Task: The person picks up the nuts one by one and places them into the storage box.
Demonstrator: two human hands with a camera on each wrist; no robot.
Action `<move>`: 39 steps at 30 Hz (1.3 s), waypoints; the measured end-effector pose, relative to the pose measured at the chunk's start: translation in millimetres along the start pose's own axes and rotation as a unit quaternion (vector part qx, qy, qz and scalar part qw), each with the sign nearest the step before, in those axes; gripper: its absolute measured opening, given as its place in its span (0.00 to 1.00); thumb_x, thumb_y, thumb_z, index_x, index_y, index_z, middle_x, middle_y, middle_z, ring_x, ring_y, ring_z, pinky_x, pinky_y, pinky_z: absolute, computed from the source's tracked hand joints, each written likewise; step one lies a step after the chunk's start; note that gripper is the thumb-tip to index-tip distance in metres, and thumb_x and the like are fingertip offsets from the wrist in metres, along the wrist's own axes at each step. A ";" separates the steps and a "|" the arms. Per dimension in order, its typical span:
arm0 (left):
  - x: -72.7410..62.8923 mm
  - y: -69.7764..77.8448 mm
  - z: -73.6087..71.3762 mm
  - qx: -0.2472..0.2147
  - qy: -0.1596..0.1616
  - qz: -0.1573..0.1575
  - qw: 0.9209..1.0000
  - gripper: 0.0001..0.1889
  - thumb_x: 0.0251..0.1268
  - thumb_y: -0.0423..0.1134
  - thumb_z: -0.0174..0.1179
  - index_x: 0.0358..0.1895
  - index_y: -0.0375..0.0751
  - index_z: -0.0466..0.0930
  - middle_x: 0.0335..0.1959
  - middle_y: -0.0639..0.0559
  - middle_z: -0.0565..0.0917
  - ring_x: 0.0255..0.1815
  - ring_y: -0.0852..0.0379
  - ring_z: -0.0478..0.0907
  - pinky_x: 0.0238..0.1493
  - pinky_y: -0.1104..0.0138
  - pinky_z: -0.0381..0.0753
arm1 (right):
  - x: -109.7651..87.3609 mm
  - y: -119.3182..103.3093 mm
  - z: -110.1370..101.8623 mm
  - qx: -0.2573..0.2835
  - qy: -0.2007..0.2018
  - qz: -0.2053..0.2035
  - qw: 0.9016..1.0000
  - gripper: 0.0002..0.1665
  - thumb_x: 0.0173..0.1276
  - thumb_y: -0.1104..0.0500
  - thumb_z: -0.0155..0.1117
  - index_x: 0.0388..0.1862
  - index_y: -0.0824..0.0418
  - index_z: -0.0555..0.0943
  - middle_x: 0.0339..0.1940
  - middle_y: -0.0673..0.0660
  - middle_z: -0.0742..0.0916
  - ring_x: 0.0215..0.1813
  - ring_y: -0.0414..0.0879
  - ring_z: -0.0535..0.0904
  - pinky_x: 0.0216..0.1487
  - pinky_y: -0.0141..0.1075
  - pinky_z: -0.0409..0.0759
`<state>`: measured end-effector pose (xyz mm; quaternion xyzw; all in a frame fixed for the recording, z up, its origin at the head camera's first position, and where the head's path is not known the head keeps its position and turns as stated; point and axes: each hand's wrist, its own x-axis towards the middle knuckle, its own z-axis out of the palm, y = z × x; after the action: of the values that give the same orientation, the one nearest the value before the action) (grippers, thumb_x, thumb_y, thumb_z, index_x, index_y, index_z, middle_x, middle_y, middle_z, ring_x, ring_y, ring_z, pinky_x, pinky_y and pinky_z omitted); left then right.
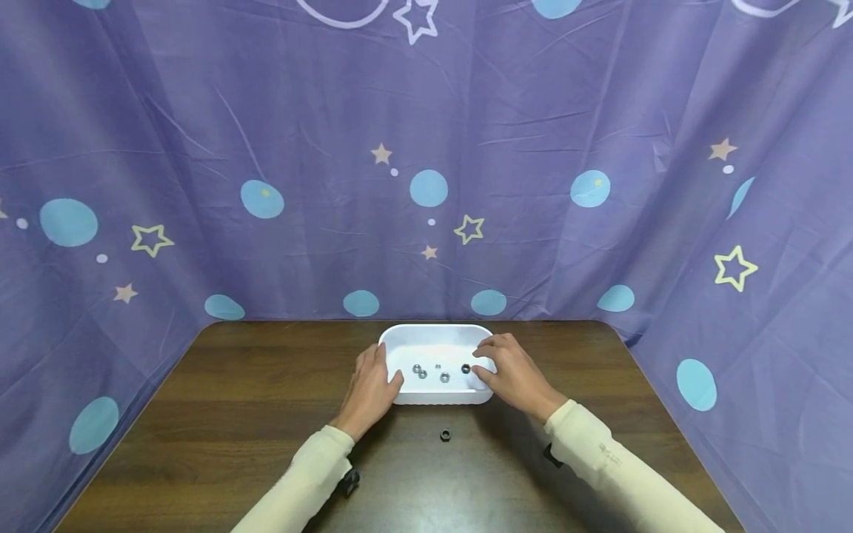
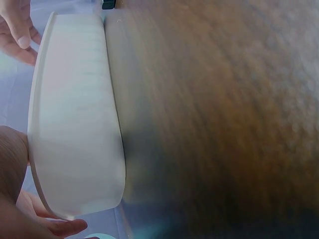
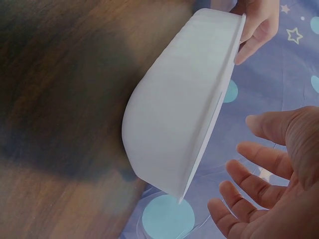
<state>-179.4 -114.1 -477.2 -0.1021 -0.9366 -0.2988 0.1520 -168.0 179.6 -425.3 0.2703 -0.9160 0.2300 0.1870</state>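
Note:
A white oblong tray (image 1: 436,397) stands on the table with several silver hex nuts (image 1: 444,377) inside. A dark hex nut (image 1: 466,368) is near the tray's right end. My left hand (image 1: 373,386) grips the left end of the tray, fingers along the outer side and thumb over the near rim. Over the right end hovers my right hand (image 1: 513,374), its thumb tip close to the dark nut in the head view. The right wrist view shows the right fingers (image 3: 256,184) spread and loosely bent, nothing between them, apart from the rim.
Another dark hex nut (image 1: 446,435) lies on the brown wooden table (image 1: 266,414), in front of the tray. Behind the table and along both sides hangs a purple curtain (image 1: 320,244) with stars and blue dots.

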 end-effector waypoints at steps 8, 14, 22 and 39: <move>1.1 -0.9 2.0 0.002 -0.002 -0.009 1.000 0.38 0.74 0.38 0.68 0.77 0.15 0.65 0.76 0.20 0.70 0.80 0.25 0.66 0.78 0.36 0.69 | -5.1 1.9 1.9 -0.001 -0.002 0.011 1.000 0.14 0.69 0.63 0.81 0.50 0.68 0.92 0.54 0.63 0.90 0.61 0.60 0.82 0.64 0.55 0.83; 0.3 -0.9 2.8 -0.007 0.010 -0.004 1.000 0.38 0.72 0.37 0.68 0.77 0.14 0.66 0.75 0.19 0.70 0.79 0.23 0.66 0.78 0.35 0.69 | -11.2 6.1 4.5 -0.005 -0.008 0.029 1.000 0.14 0.69 0.62 0.81 0.50 0.67 0.92 0.54 0.63 0.90 0.61 0.60 0.83 0.64 0.55 0.83; -1.1 -7.0 8.4 -0.020 0.033 0.015 0.999 0.38 0.72 0.39 0.67 0.77 0.15 0.66 0.74 0.19 0.71 0.78 0.23 0.67 0.75 0.33 0.70 | -16.6 10.6 6.4 -0.004 -0.019 0.051 0.999 0.15 0.71 0.59 0.80 0.52 0.66 0.92 0.56 0.62 0.90 0.62 0.59 0.82 0.65 0.55 0.83; 0.2 1.0 1.8 0.001 -0.001 -0.011 1.000 0.39 0.74 0.38 0.68 0.78 0.16 0.65 0.77 0.20 0.70 0.80 0.25 0.66 0.78 0.36 0.69 | -26.8 24.6 12.7 0.011 -0.003 0.079 0.997 0.17 0.72 0.59 0.78 0.55 0.66 0.91 0.61 0.64 0.86 0.64 0.60 0.80 0.65 0.56 0.83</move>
<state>-179.7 -112.2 -478.0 -0.0916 -0.9382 -0.2993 0.1477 -164.0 202.4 -456.2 0.2000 -0.9325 0.2531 0.1622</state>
